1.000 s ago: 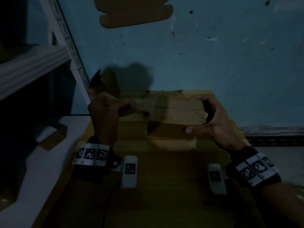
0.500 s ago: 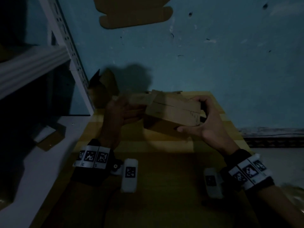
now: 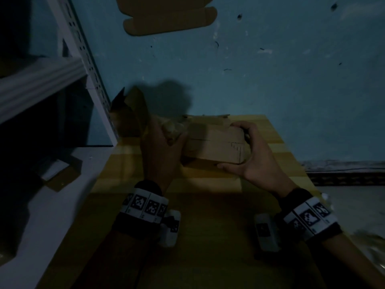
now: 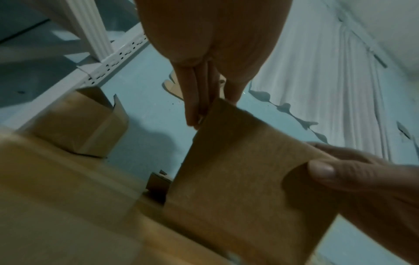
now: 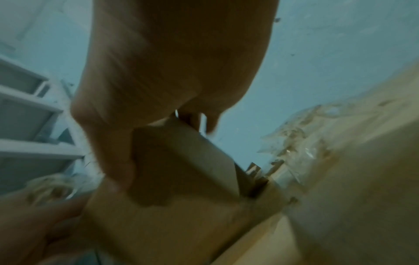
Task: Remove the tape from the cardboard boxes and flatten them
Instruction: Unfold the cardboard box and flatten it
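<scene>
While working the small cardboard box [image 3: 216, 146] above the yellow table [image 3: 277, 147]: clamped at its right end by right hand [image 3: 253, 157], fingers curled round. Left hand [image 3: 160, 151] at its left end beside crumpled tape [image 3: 173, 128], fingers straight. Best braced firmly, peeling low along the seam.
</scene>
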